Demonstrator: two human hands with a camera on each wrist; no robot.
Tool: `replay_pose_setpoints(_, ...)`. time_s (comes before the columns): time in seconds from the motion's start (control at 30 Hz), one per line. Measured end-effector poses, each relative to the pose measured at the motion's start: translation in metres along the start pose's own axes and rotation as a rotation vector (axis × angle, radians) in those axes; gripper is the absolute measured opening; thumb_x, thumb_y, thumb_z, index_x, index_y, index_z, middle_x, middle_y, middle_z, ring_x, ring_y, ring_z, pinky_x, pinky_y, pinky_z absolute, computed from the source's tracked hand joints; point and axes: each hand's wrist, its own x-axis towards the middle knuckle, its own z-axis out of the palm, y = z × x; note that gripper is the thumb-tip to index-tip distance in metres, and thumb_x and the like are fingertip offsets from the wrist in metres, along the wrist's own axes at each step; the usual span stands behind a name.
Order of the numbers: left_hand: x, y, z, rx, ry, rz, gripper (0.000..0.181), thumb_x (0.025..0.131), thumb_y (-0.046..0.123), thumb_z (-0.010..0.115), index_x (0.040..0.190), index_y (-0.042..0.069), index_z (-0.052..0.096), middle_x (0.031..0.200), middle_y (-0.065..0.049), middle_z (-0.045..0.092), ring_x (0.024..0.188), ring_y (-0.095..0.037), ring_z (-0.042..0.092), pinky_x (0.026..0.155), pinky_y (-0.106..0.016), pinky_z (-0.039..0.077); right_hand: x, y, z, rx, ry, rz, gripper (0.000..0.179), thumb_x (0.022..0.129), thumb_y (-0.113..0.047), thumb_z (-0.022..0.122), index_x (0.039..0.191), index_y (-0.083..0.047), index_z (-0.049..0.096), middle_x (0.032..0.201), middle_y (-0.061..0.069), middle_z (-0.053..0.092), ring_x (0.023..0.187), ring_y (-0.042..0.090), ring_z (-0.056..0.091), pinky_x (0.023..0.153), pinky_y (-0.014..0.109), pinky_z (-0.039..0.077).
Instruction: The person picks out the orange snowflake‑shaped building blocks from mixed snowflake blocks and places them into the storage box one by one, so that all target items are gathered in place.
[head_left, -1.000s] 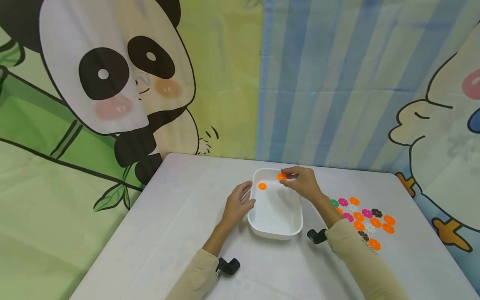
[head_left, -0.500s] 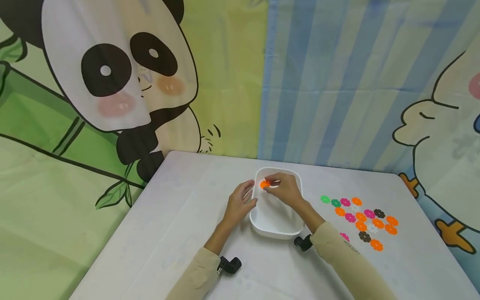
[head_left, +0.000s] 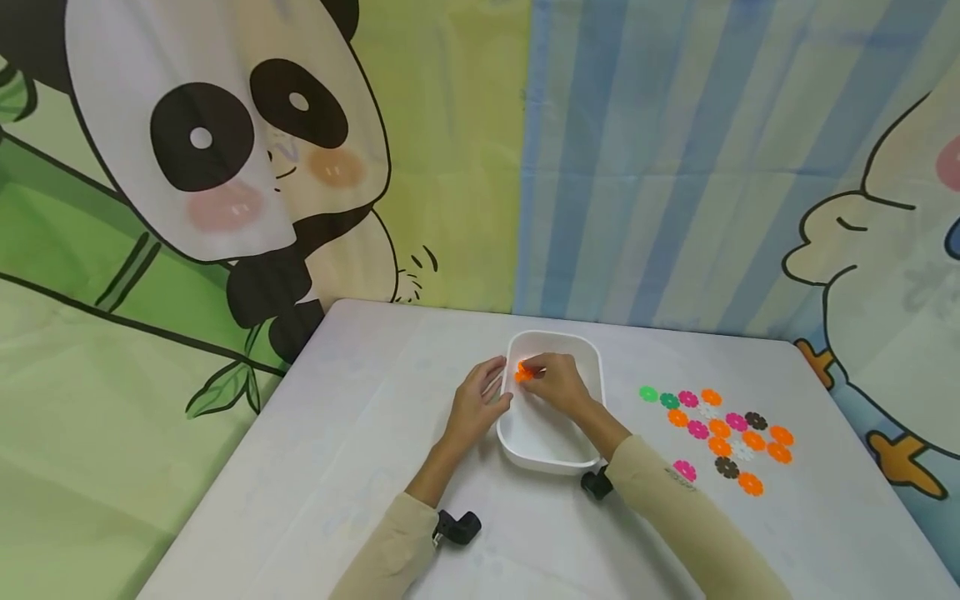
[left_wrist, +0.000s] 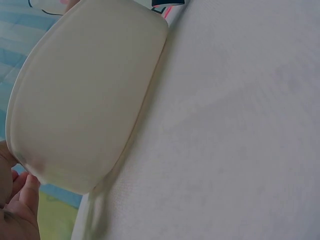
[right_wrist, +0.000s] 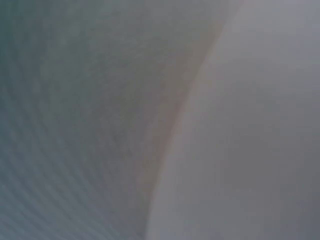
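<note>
A white plastic tub (head_left: 551, 442) stands on the table. My right hand (head_left: 558, 383) reaches inside it, near the far left corner, and pinches an orange flower-shaped disc (head_left: 522, 373). Orange shows around the fingertips, and part of it is covered by them. My left hand (head_left: 472, 404) rests beside the tub, its fairly straight fingers and thumb touching the left wall and rim. In the left wrist view, the tub's outer wall (left_wrist: 90, 95) fills much of the picture, with the left hand (left_wrist: 22, 202) at its lower corner. The right wrist view is a close, blurred surface.
To the right of the tub lie several flower-shaped discs, among them a light green disc (head_left: 648, 394), a pink disc (head_left: 685, 471), a dark brown disc (head_left: 726, 467) and an orange disc (head_left: 750, 483). Behind the white table (head_left: 390, 367) hangs a printed curtain (head_left: 442, 167).
My right hand has moved left and down into the tub with its orange disc, to where another orange disc lay. The left hand has stayed at the tub's left side.
</note>
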Motion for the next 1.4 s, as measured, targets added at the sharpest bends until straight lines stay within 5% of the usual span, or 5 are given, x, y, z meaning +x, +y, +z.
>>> replay_pose_setpoints(0.23,-0.004,-0.003,-0.002,0.003,-0.030,-0.004,0.058,0.084,-0.015,0.062,0.137,-0.017,0.038,0.140,-0.034,0.040,0.134,-0.042,0.040,0.107,-0.049,0.038,-0.001,0.005,0.006,-0.085,-0.058,0.000,0.025,0.075,-0.004,0.081,0.098,0.000,0.076,0.090,0.009,0.073,0.078,0.019,0.066,0.075,0.033,0.060)
replay_pose_setpoints(0.63,0.001,-0.002,-0.001,-0.012,0.005,0.038,0.058,0.082,-0.018,0.063,0.136,-0.017,0.040,0.138,-0.036,0.041,0.132,-0.045,0.041,0.105,-0.051,0.039,0.005,0.003,0.001,-0.146,-0.090,-0.051,0.025,0.077,-0.006,0.080,0.100,0.000,0.075,0.091,0.009,0.074,0.079,0.020,0.066,0.077,0.035,0.058)
replay_pose_setpoints(1.13,0.002,-0.002,-0.002,-0.004,-0.004,0.025,0.059,0.083,-0.016,0.063,0.137,-0.017,0.039,0.140,-0.034,0.041,0.134,-0.041,0.041,0.107,-0.046,0.039,0.004,0.000,-0.001,-0.127,-0.097,-0.032,0.026,0.078,-0.006,0.080,0.102,0.001,0.075,0.094,0.010,0.074,0.082,0.022,0.067,0.078,0.036,0.059)
replay_pose_setpoints(1.4,0.005,-0.025,-0.001,-0.012,0.006,0.027,0.062,0.083,-0.015,0.064,0.139,-0.013,0.039,0.142,-0.031,0.040,0.135,-0.038,0.041,0.107,-0.043,0.040,0.003,-0.001,-0.003,-0.038,-0.039,0.018,0.028,0.077,-0.005,0.080,0.103,0.001,0.075,0.096,0.013,0.073,0.082,0.024,0.069,0.076,0.036,0.060)
